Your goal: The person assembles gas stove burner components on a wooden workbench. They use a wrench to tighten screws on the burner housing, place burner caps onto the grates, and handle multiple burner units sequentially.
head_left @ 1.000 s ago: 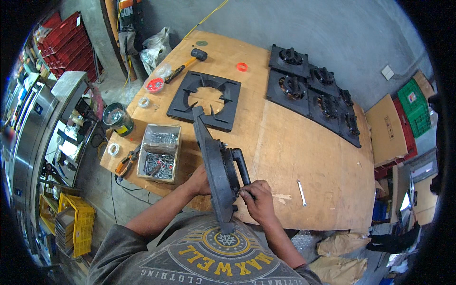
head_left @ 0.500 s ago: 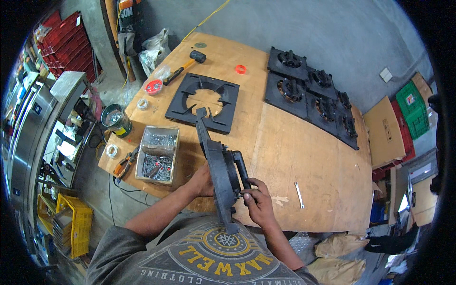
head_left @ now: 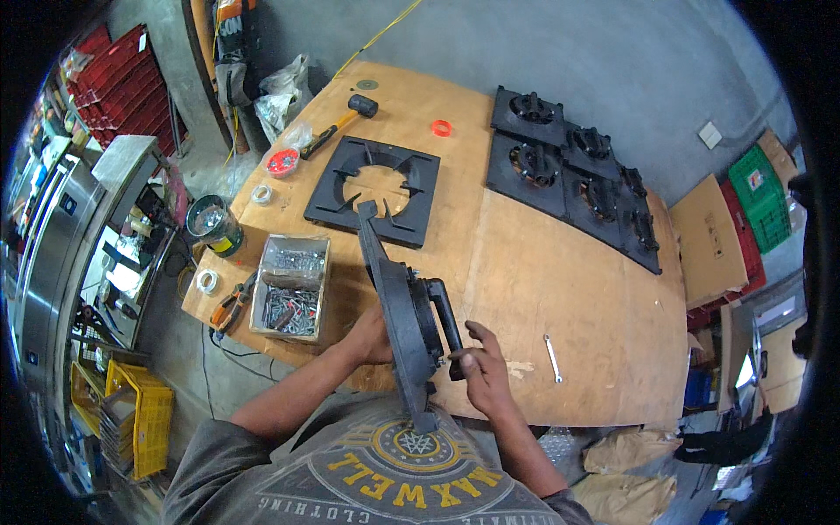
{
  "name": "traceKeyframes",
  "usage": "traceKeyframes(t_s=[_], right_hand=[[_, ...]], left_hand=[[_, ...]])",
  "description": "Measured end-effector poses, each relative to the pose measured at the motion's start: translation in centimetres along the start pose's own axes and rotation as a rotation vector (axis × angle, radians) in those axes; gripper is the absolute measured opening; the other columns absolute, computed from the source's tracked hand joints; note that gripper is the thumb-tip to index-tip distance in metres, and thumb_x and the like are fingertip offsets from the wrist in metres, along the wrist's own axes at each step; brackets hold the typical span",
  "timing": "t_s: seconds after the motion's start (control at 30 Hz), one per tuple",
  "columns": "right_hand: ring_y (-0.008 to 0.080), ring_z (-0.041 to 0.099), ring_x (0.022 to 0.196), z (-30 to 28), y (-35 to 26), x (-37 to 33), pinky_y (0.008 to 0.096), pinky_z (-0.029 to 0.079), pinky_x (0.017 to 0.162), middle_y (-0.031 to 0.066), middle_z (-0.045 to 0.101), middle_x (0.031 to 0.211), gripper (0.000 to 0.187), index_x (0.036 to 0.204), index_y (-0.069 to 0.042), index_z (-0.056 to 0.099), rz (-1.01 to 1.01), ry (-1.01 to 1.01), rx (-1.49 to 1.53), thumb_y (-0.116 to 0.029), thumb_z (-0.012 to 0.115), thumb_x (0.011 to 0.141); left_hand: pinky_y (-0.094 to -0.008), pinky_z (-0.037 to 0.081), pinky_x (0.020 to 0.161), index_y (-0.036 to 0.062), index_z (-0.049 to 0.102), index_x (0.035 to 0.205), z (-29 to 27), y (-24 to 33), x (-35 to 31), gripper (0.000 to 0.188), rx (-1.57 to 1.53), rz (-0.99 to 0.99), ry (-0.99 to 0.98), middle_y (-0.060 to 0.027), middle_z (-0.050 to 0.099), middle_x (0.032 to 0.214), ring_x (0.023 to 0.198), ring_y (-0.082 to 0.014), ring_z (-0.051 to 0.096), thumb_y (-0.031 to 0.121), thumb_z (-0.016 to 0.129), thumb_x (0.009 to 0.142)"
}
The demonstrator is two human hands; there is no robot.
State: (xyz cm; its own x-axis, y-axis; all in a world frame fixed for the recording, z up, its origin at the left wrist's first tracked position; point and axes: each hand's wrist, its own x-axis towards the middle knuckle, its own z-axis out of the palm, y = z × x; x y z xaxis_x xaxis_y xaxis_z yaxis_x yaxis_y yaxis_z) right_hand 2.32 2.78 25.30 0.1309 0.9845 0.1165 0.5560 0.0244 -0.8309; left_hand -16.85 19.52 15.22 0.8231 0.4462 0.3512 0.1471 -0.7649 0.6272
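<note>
A black cast-iron stove grate (head_left: 401, 319) stands on edge before my chest, its lower end against my shirt. My left hand (head_left: 373, 339) grips it from the left side, most of the fingers hidden behind the plate. A black burner with a curved tube (head_left: 444, 313) is set on its right face, with small bolts showing near the base. At the tube's lower end is my right hand (head_left: 483, 372), index finger raised, thumb and another fingertip close together; any small part between them is hidden. Beyond, another square black grate (head_left: 331, 191) lies flat on the wooden table.
Left of me stand a divided box of screws and bolts (head_left: 317, 302), orange-handled pliers (head_left: 231, 306), a can (head_left: 215, 226) and a rubber mallet (head_left: 360, 107). A wrench (head_left: 552, 359) lies to the right. Several grates with burners (head_left: 569, 188) fill the far right.
My right index finger has lifted off the tube's lower end, and the hand has shifted slightly down and right. The left hand keeps its grip; the upright grate has tilted very slightly.
</note>
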Motion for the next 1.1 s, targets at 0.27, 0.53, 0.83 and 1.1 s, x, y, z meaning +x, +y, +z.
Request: traceKeyframes(t_s=[0.27,0.53,0.83,1.1], right_hand=[[0.0439,0.034,0.134,0.3,-0.3,0.0,0.0481,0.031,0.111,0.0259,0.035,0.147,0.036,0.098,-0.003,0.073,0.094,0.026,0.155,-0.034,0.055,0.097],[0.0450,0.038,0.130,0.3,-1.0,0.0,0.0502,0.033,0.108,0.0265,0.037,0.146,0.028,0.096,-0.002,0.071,0.009,-0.037,-0.102,-0.028,0.059,0.093],[0.0459,0.037,0.131,0.7,-2.3,0.1,0.0508,0.032,0.109,0.0278,0.038,0.144,0.026,0.103,-0.005,0.070,-0.095,-0.059,-0.215,-0.027,0.059,0.093],[0.0451,0.042,0.129,0.4,-1.0,0.1,0.0468,0.038,0.106,0.0271,0.038,0.145,0.027,0.109,-0.005,0.066,0.043,-0.048,-0.083,-0.023,0.067,0.089]], left_hand=[[-0.0484,0.039,0.107,0.0071,0.061,0.118,-1.0,1.1,0.2,0.056,0.041,0.074,0.048,-0.0167,0.058,0.124,0.121,-0.0399,0.051,0.032,0.077,0.071],[-0.0496,0.037,0.107,0.0089,0.060,0.120,0.1,-0.3,-0.6,0.057,-0.069,0.058,0.108,-0.0158,0.058,0.124,0.120,-0.0398,0.052,0.033,0.078,0.071],[-0.0493,0.039,0.105,0.0108,0.063,0.115,-0.9,0.7,-0.3,0.051,-0.048,0.039,0.045,-0.0160,0.059,0.121,0.119,-0.0389,0.052,0.034,0.077,0.072],[-0.0488,0.039,0.105,0.0102,0.063,0.117,-1.3,2.4,-0.5,0.047,-0.102,-0.068,0.056,-0.0154,0.060,0.122,0.119,-0.0391,0.052,0.028,0.076,0.074]])
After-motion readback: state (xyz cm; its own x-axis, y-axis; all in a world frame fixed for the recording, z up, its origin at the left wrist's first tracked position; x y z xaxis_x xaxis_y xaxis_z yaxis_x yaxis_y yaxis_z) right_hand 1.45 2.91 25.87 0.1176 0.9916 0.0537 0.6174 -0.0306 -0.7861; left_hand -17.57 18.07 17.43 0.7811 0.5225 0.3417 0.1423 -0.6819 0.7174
